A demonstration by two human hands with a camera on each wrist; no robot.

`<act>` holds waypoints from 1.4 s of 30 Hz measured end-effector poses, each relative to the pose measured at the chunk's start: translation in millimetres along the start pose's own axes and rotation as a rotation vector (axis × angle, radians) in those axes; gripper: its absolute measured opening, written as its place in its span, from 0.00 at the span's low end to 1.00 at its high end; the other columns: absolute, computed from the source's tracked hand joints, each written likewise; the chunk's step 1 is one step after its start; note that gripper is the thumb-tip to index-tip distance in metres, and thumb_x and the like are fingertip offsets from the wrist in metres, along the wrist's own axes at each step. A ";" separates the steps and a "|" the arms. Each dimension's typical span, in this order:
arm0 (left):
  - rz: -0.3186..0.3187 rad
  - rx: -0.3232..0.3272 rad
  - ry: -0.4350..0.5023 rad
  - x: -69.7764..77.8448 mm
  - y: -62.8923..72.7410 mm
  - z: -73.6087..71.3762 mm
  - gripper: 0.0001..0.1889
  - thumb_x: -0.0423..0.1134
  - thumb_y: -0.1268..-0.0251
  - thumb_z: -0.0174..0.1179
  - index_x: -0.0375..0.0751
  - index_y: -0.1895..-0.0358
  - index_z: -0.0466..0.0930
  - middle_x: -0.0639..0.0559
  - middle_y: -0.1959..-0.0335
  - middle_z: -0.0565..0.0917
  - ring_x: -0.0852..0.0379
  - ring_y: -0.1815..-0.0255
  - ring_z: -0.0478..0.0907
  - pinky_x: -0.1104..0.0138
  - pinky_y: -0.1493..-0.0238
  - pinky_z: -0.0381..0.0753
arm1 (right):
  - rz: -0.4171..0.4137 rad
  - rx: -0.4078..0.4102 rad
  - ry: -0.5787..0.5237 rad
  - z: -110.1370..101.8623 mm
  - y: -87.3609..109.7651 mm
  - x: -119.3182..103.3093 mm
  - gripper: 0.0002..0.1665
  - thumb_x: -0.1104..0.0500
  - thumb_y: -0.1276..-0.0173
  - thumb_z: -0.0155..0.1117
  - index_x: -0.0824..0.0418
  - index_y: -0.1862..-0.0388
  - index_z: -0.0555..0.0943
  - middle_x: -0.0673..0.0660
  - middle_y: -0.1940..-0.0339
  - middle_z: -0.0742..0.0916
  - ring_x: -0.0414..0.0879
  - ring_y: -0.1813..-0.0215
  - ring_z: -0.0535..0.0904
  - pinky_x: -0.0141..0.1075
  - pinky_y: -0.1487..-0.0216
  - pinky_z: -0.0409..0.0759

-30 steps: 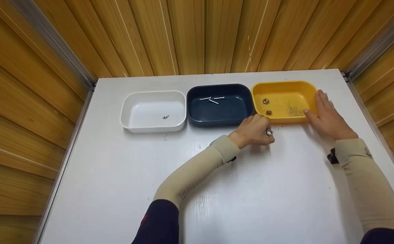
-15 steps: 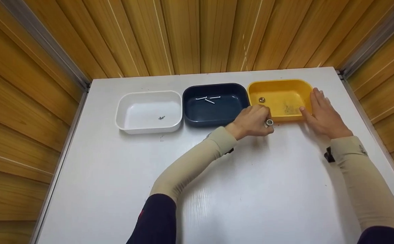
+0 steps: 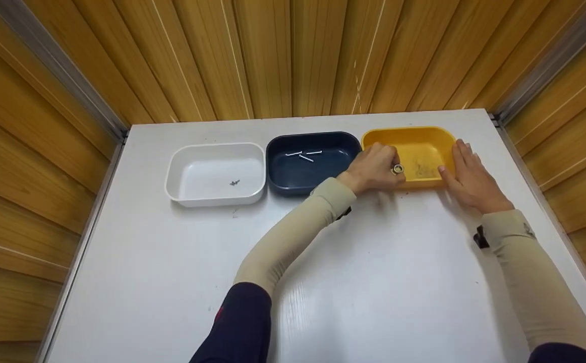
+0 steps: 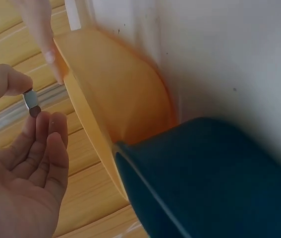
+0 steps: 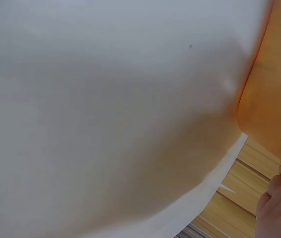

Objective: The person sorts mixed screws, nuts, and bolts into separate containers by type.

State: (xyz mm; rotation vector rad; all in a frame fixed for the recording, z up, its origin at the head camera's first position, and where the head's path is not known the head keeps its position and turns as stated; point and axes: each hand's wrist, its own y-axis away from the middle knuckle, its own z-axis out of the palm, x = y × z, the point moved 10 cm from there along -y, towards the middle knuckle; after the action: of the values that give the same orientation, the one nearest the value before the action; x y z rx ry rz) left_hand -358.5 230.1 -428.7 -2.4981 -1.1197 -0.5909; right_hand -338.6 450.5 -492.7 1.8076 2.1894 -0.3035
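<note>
My left hand [image 3: 373,169] is over the near left part of the yellow bin [image 3: 426,183]. Its thumb and forefinger pinch a metal nut [image 4: 31,100], while the other fingers curl loosely below. In the head view the nut's round opening faces up beside the thumb. My right hand [image 3: 476,179] rests against the bin's right wall with straight fingers along the outside, and its thumb is at the near rim. Dark smudges mark the bin's floor. The bin's left floor area is hidden behind my left hand.
The dark blue bin [image 3: 293,190], holding several screws [image 3: 306,158], stands left of the yellow one. Beyond it is a white bin [image 3: 217,201] with small dark screws [image 3: 234,183]. All stand on the white table [image 3: 373,282], with wood-slat walls [image 3: 273,60] around it.
My left hand has moved from in front of the yellow bin to over its near left part, still pinching the nut. It now covers the two nuts seen earlier inside. My right hand stays against the bin.
</note>
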 end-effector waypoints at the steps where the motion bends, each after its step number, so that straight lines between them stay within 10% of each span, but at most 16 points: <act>1: -0.014 -0.005 0.010 -2.8 -1.3 1.8 0.14 0.47 0.38 0.66 0.49 0.77 0.74 0.60 0.80 0.67 0.64 0.75 0.66 0.71 0.77 0.56 | -0.001 -0.006 -0.001 1.7 0.1 -0.4 0.52 0.35 0.12 0.36 0.71 0.13 0.34 0.70 0.10 0.39 0.67 0.10 0.32 0.56 0.10 0.31; 21: -0.180 0.045 0.022 -54.5 -19.2 -9.1 0.16 0.46 0.34 0.68 0.48 0.78 0.76 0.59 0.79 0.71 0.62 0.74 0.71 0.72 0.74 0.63 | -0.001 -0.019 -0.014 -3.9 -9.8 -7.6 0.54 0.33 0.14 0.35 0.67 0.12 0.31 0.65 0.10 0.37 0.64 0.10 0.30 0.55 0.10 0.30; 42: -0.250 0.010 -0.035 -57.5 -24.2 -11.5 0.11 0.47 0.28 0.66 0.43 0.60 0.89 0.55 0.63 0.83 0.60 0.62 0.80 0.72 0.64 0.78 | -0.007 -0.024 -0.004 -3.8 -14.3 -11.2 0.53 0.33 0.14 0.34 0.68 0.12 0.32 0.65 0.10 0.37 0.65 0.10 0.31 0.55 0.10 0.30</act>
State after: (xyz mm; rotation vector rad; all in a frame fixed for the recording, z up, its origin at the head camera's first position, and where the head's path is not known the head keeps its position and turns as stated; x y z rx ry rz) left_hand -414.3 204.3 -444.3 -2.3859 -1.4577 -0.6072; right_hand -351.0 438.7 -485.5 1.7853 2.1874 -0.2810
